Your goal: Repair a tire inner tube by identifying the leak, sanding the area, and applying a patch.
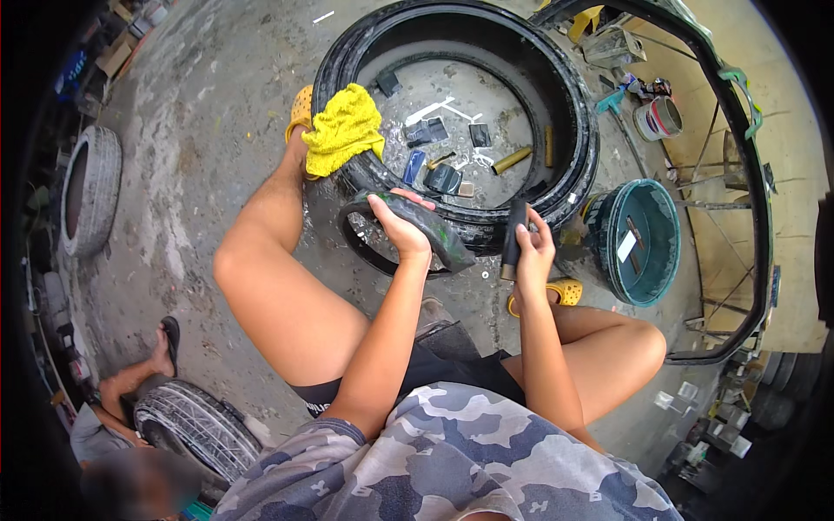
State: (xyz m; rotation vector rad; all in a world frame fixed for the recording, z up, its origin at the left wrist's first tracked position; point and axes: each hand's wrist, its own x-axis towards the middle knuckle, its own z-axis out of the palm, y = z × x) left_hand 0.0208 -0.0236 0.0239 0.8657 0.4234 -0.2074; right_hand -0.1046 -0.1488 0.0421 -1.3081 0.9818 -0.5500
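My left hand (401, 227) grips a black rubber inner tube (434, 233), folded into a loop over my lap. My right hand (533, 252) holds a dark handled tool (514, 243) upright, just right of the tube. In front of me a large black tyre (569, 113) lies flat on the concrete floor. A yellow cloth (343, 128) is draped over its near-left rim. Several small tools and patches (443, 165) lie inside the tyre's ring.
A teal bucket (638, 239) stands to the right of the tyre, and a small tin (658, 117) sits farther back. Another person (130, 382) crouches at lower left with a tyre (195, 425). A further tyre (87, 191) lies at far left. My feet wear yellow sandals (556, 293).
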